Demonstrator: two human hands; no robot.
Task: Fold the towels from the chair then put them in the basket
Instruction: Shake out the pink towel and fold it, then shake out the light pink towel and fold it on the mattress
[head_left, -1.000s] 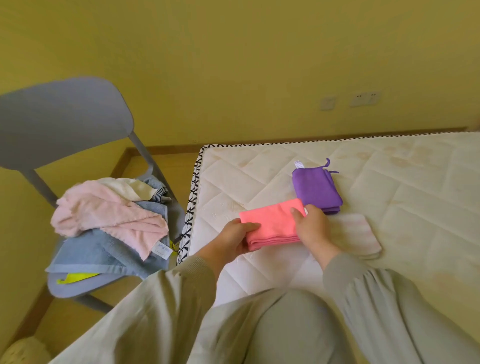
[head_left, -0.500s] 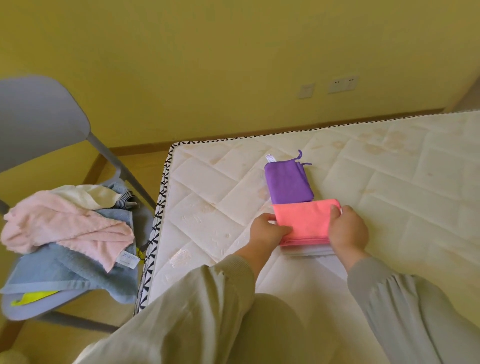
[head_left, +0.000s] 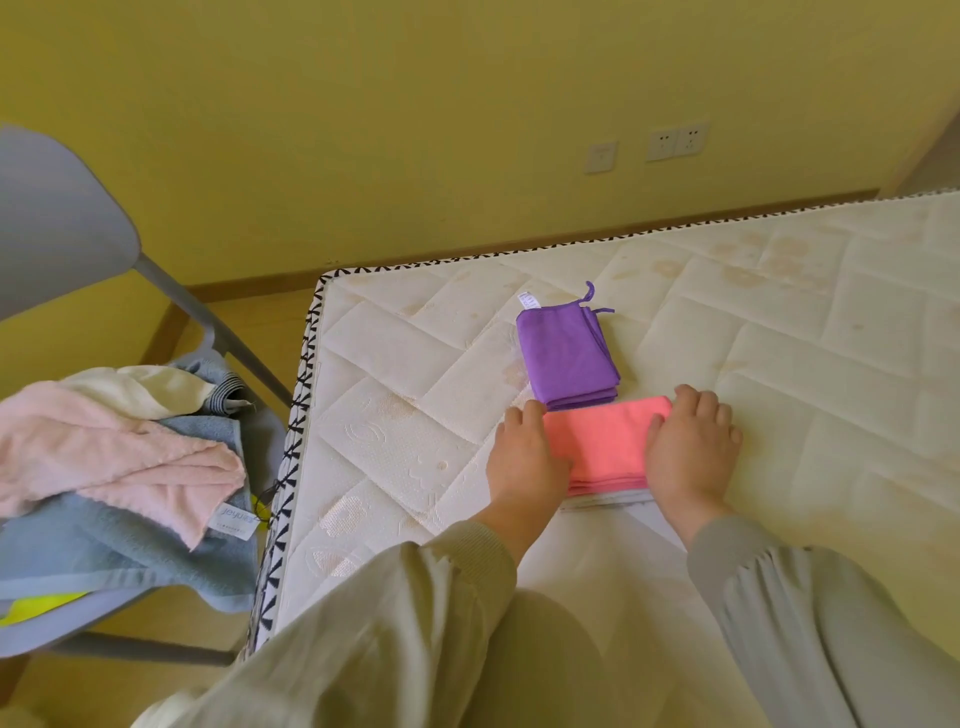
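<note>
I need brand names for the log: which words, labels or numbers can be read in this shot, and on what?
"jeyu": the start of the print on the white tag of the pink towel on the chair. The rest of it, and the fine line beneath, are blurred.
The small tag on the purple towel is too small to read.
Nothing else shows writing.

A stained quilted mattress (head_left: 779, 364) lies below wall sockets (head_left: 675, 143) on a yellow wall (head_left: 363, 130).
</note>
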